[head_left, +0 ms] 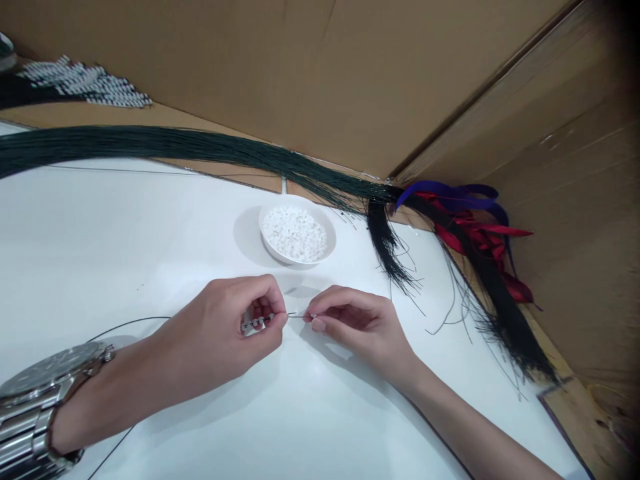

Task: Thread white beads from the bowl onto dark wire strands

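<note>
Now the left hand pinches the dark wire, the right hand a white bead, both best held in line.

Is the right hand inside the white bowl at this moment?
No, the right hand is outside the white bowl, with its fingertips at the dark strand, opposite the left hand.
</note>
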Available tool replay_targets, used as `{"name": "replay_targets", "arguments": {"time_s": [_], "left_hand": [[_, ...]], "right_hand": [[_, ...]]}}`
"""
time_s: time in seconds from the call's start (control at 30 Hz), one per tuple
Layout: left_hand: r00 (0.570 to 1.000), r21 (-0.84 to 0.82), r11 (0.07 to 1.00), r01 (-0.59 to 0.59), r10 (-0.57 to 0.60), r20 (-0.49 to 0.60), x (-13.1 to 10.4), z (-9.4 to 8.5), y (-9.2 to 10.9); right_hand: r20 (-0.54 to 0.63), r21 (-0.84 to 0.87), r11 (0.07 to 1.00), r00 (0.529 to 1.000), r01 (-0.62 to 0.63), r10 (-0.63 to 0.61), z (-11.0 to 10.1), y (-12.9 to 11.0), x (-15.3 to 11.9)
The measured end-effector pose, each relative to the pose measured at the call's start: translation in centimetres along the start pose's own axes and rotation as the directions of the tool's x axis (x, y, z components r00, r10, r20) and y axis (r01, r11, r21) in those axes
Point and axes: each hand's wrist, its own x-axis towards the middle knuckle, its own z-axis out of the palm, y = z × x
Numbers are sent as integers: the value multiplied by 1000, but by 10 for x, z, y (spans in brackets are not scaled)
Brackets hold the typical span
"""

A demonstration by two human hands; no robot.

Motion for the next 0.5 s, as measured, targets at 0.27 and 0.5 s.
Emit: {"name": "replay_targets", "arguments": {"time_s": [0.27,0.5], "left_hand": [[1000,5,1000,9,-9,4,-2,-1,1],[1000,33,999,-6,6,7,0,0,1]], "right_hand": [[-2,-11,1000,1000,12,-12,1,1,0],[-18,-102,992,997,73,-75,6,-4,-1]]}}
